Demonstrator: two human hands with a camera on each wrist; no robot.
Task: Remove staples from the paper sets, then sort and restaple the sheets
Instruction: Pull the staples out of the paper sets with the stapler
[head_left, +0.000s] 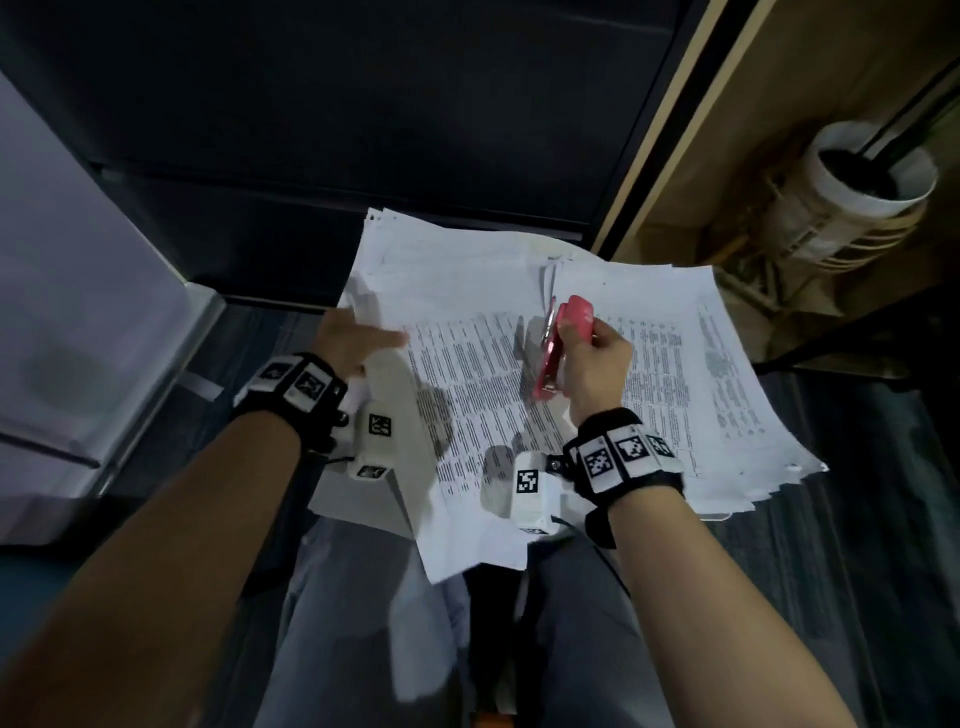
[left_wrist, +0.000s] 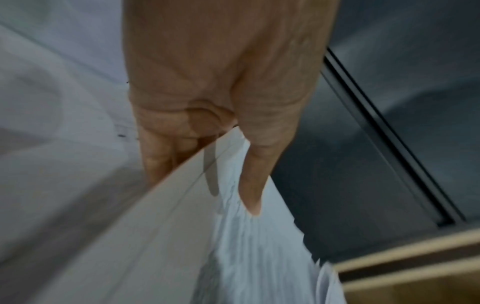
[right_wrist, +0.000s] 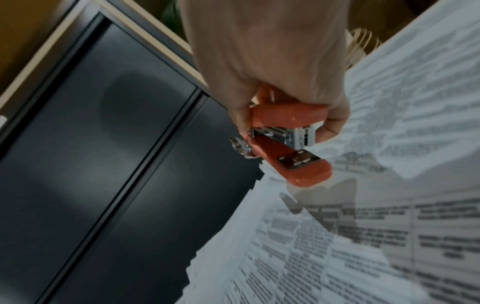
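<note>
Paper sheets (head_left: 483, 374), thin and limp, lie spread across the lap; the left edge is pinched by the left hand (head_left: 353, 340). Over the middle, a rigid pink stapler (head_left: 563, 343) is gripped by the right hand (head_left: 597, 364). Corners are judged the best hold.

A dark cabinet (head_left: 363, 130) with flat panels split by a narrow horizontal seam is seen ahead in dim light. A pale grey unit (head_left: 78, 312) is set at the left. At the right, a wooden frame (head_left: 675, 114) with a light edge is seen, and beyond it a white lined bin (head_left: 872, 182) is placed on a dark floor (head_left: 857, 545).
</note>
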